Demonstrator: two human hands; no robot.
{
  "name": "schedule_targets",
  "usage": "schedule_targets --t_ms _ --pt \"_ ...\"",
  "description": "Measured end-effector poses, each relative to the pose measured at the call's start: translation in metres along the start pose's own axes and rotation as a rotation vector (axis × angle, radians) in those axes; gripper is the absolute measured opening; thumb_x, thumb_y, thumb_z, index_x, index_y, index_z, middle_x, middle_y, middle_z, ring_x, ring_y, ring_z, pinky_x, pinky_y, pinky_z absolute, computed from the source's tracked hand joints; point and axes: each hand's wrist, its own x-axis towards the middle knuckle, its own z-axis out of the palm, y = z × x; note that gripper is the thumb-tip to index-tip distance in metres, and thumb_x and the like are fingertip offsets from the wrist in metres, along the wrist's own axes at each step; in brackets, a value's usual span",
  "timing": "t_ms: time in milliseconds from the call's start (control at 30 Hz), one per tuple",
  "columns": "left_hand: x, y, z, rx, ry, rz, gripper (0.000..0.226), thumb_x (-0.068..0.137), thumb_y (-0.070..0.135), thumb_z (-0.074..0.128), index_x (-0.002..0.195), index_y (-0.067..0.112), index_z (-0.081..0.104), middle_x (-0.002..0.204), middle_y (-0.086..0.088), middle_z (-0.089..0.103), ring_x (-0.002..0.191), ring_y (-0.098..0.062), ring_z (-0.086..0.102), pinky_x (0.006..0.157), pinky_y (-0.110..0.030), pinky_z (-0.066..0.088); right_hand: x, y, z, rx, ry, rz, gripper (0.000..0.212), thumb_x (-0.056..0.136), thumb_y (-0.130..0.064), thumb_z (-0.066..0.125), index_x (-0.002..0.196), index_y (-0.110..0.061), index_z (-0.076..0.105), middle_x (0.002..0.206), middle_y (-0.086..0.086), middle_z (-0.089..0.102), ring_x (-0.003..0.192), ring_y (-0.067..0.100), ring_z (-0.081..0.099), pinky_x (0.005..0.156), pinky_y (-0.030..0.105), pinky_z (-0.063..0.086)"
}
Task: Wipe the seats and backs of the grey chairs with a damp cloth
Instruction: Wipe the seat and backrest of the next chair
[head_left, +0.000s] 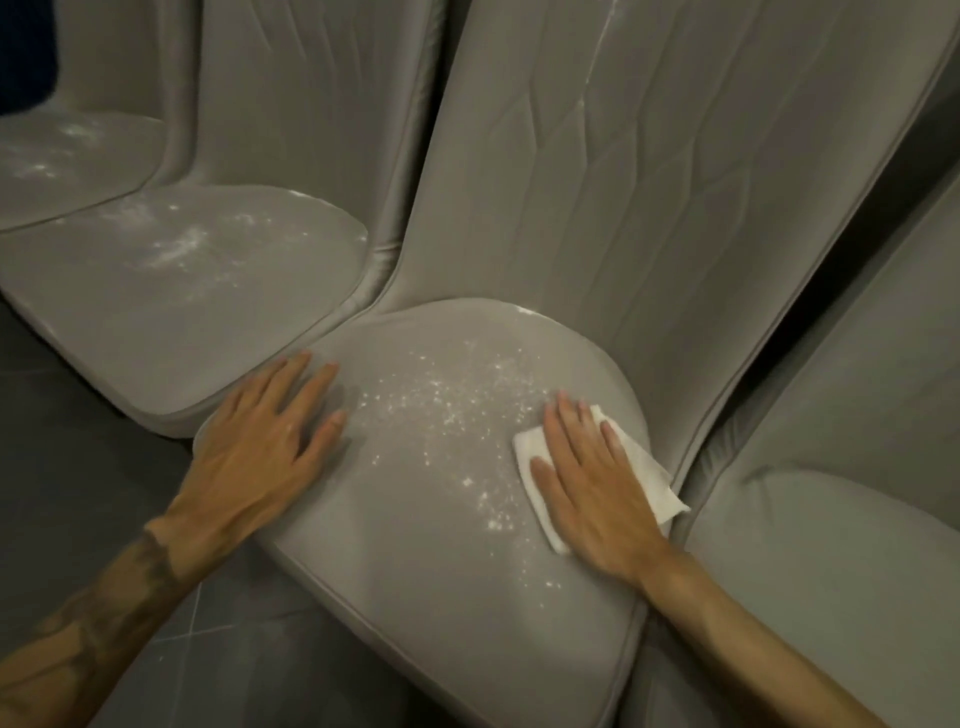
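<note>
The right hand (587, 483) is lying flat, fingers extended and nearly together, pressing a folded white cloth (644, 483) onto the middle grey chair's seat (426, 519) at about 3 o'clock of the cushion. Nothing is being pinched; the palm is just pinning the cloth, probably so a flat sweep covers more fabric. The left hand (265, 441) is spread open, fingers splayed, holding nothing and resting on the seat's rim at 9 o'clock, likely bracing the chair against sliding.

White powdery specks (457, 410) are scattered over the seat centre, between the two hands, running from 12 toward 5 o'clock. Judging by this, the seat wipe is only starting, and a sweep toward 9 o'clock looks like the obvious path.

The chair back (649, 182) is standing at 12 o'clock, with faint white streaks near its top. The neighbouring chair seat (171, 296) at 10 o'clock is touching this one and is also dusted; a further seat (67, 156) at 11 o'clock likewise. Another chair (831, 519) is crowding in at 3 o'clock, just beside the cloth, so the right side has little room. Dark floor (78, 441) is showing at 8 o'clock.
</note>
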Motion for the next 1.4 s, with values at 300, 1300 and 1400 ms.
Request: schedule_targets --t_ms 300,1300,1400 --pt "0.022 -0.003 0.013 -0.02 -0.12 0.128 0.073 0.104 0.06 0.021 0.167 0.022 0.026 0.174 -0.007 0.021 0.161 -0.028 0.022 0.131 -0.041 0.01 0.054 0.009 -0.02 -0.044 0.059 0.287 0.061 0.111 -0.041 0.026 0.165 -0.014 0.015 0.174 0.005 0.006 0.162 0.022 0.002 0.132 0.043 0.008" --pt "0.025 -0.037 0.019 -0.144 0.038 0.236 0.071 0.103 0.058 0.028 0.162 0.019 0.039 0.169 -0.01 0.034 0.156 -0.029 0.033 0.129 -0.046 0.023 0.04 -0.005 -0.023 -0.195 -0.067 0.367 0.069 0.106 -0.054 0.009 0.166 -0.019 0.01 0.174 0.005 0.008 0.161 0.023 0.008 0.131 0.044 0.011" --pt "0.025 -0.036 0.021 -0.132 0.07 0.25 0.07 0.103 0.054 0.03 0.159 0.014 0.044 0.165 -0.014 0.041 0.152 -0.032 0.038 0.128 -0.047 0.028 0.045 -0.028 -0.02 -0.139 -0.038 0.395 0.06 0.11 -0.046 0.017 0.165 -0.023 0.011 0.174 0.002 0.009 0.161 0.024 0.009 0.13 0.046 0.009"
